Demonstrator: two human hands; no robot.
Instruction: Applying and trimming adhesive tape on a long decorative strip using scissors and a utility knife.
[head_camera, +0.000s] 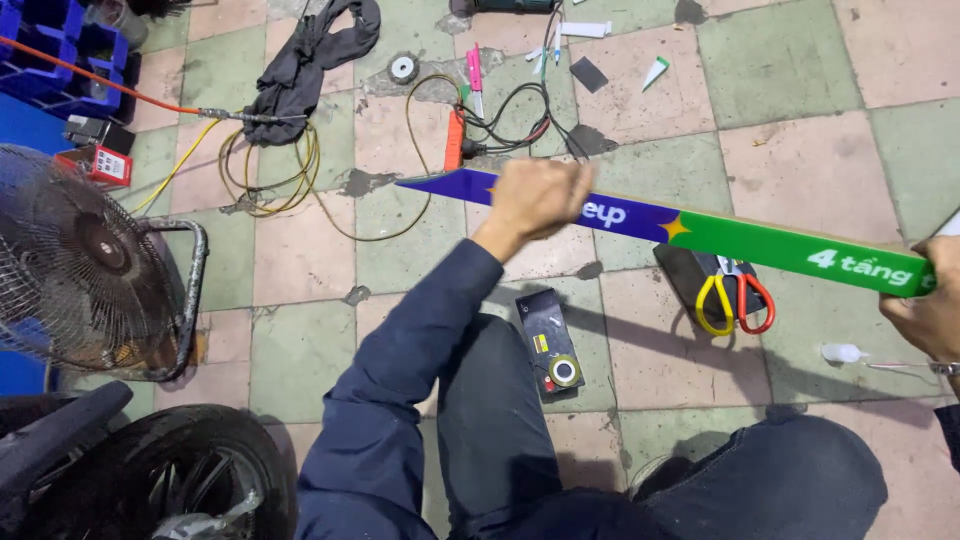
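A long narrow sign strip (740, 240), purple at its left end and green at its right, stretches across in front of me above the tiled floor. My left hand (535, 197) is closed around its purple part near the pointed left tip. My right hand (935, 305) grips the green end at the frame's right edge; part of that hand is cut off. Below the strip, scissors with yellow and red handles (735, 300) lie on a dark pad. A black flat box with a roll of tape on it (553, 345) lies by my knee.
A floor fan (85, 270) stands at the left, with a tyre (170, 470) below it. Coiled yellow cable (265, 170), a dark cloth (305, 55), an orange power strip (455, 140) with black wires, and small tubes lie on the floor beyond. Blue crates (45, 45) are at top left.
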